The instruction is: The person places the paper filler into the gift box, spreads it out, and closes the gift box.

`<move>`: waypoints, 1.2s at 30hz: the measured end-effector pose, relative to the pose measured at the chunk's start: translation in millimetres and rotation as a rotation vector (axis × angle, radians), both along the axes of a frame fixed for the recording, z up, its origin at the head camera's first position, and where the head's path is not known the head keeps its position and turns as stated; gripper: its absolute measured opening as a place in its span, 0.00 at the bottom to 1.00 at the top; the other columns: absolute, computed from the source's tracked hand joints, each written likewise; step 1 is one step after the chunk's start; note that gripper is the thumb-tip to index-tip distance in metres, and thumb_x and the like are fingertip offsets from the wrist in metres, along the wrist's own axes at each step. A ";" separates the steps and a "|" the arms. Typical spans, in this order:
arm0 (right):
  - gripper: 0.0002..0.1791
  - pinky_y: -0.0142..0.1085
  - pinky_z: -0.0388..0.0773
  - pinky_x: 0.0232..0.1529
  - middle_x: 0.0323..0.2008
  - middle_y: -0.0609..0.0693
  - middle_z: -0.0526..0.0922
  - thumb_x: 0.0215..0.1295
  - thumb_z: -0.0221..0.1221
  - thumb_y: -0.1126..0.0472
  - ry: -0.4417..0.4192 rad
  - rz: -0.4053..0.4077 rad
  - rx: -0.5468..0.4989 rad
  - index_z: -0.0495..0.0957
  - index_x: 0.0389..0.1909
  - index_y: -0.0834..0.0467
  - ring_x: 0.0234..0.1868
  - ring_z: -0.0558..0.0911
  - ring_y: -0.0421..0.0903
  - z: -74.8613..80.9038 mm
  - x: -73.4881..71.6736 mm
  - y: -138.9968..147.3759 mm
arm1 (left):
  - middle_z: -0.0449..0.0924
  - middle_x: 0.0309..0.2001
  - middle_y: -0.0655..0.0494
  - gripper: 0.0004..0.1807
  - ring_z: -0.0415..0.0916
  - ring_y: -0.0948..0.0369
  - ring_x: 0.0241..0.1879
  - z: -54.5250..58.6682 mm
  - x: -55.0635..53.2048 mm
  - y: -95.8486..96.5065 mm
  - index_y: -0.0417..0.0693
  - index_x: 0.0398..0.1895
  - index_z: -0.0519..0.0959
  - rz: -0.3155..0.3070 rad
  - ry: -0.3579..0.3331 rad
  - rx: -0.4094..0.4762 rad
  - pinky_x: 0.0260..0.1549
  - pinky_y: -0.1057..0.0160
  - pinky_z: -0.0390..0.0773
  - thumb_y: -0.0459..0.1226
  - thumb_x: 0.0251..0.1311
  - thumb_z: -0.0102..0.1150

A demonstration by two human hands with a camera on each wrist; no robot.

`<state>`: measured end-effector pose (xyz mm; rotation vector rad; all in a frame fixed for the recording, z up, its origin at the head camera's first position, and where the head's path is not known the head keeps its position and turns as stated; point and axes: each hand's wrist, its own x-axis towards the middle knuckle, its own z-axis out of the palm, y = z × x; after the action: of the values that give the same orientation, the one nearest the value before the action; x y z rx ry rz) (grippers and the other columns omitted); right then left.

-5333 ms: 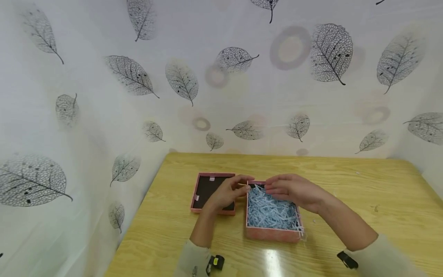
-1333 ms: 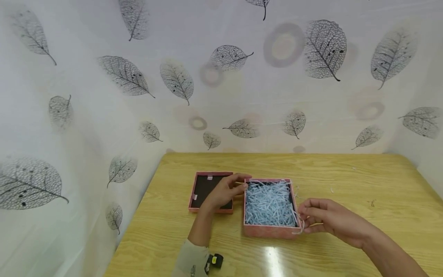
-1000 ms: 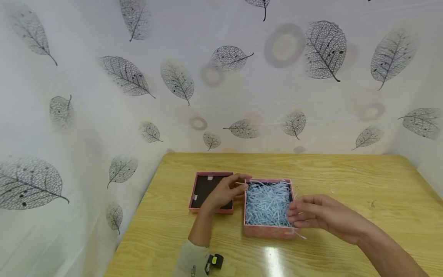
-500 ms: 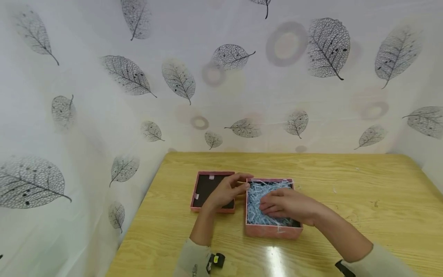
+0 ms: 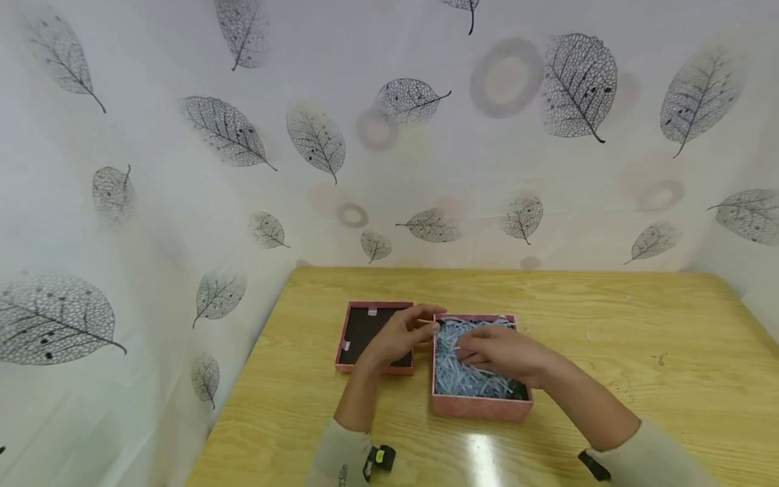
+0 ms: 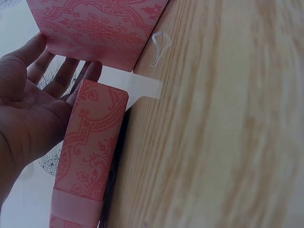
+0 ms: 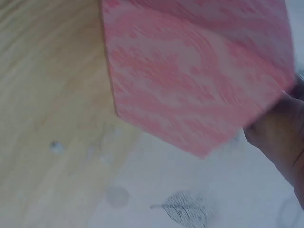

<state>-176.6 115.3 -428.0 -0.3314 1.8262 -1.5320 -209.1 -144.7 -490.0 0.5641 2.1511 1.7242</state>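
An open pink patterned box (image 5: 481,407) stands on the table, filled with light blue shredded paper (image 5: 453,380). My left hand (image 5: 398,338) reaches across the shallow box lid (image 5: 371,331) and touches the box's left side, fingers extended and spread. The left wrist view shows that hand (image 6: 35,104) with fingertips at the box's wall (image 6: 99,31), the lid (image 6: 90,142) below it. Inside the box, my right hand (image 5: 505,352) has its fingers bent into the shredded paper, pinching strands; its fingertips are partly hidden. The right wrist view shows mostly the box's blurred outer wall (image 7: 190,76).
The wooden table (image 5: 608,352) carries the box and lid side by side. A few loose paper scraps (image 5: 588,334) lie to the right of the box. A leaf-patterned white curtain (image 5: 462,169) borders the back and sides.
My right hand has moved from the box's right edge, where a loose strand hung, to the middle of the paper, and its fingers have bent in. The left hand stays at the box's left side.
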 end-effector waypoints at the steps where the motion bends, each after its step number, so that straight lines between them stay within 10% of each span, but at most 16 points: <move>1: 0.31 0.53 0.75 0.69 0.64 0.70 0.77 0.85 0.50 0.56 -0.001 0.004 -0.018 0.62 0.72 0.79 0.67 0.78 0.64 6.1 0.0 3.7 | 0.78 0.62 0.47 0.21 0.81 0.55 0.57 -0.1 0.1 -0.2 0.50 0.72 0.76 0.001 0.002 -0.002 0.61 0.48 0.81 0.39 0.80 0.56; 9: 0.31 0.44 0.79 0.66 0.65 0.71 0.76 0.86 0.50 0.52 0.029 0.017 -0.108 0.65 0.71 0.77 0.65 0.80 0.60 40.0 -7.9 27.7 | 0.78 0.63 0.48 0.21 0.81 0.55 0.57 -1.2 2.0 -5.1 0.52 0.72 0.77 0.016 -0.003 -0.016 0.60 0.52 0.82 0.39 0.80 0.57; 26: 0.30 0.59 0.61 0.77 0.71 0.72 0.69 0.83 0.50 0.58 -0.079 -0.009 -0.039 0.62 0.72 0.79 0.75 0.67 0.68 -22.0 -12.8 -13.8 | 0.79 0.63 0.49 0.21 0.81 0.55 0.58 -3.2 0.6 -1.1 0.55 0.72 0.77 0.007 0.001 -0.008 0.59 0.51 0.83 0.41 0.80 0.57; 36: 0.31 0.54 0.67 0.75 0.69 0.70 0.73 0.85 0.51 0.54 0.073 0.066 -0.007 0.64 0.73 0.76 0.73 0.71 0.66 41.7 -13.0 15.2 | 0.79 0.62 0.49 0.22 0.81 0.54 0.58 -1.8 -0.8 0.1 0.51 0.72 0.77 0.005 -0.002 -0.003 0.60 0.49 0.82 0.40 0.79 0.58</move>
<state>-189.7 130.4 -386.3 -0.4524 1.8478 -1.4986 -209.9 -144.5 -491.8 0.5561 2.1554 1.7235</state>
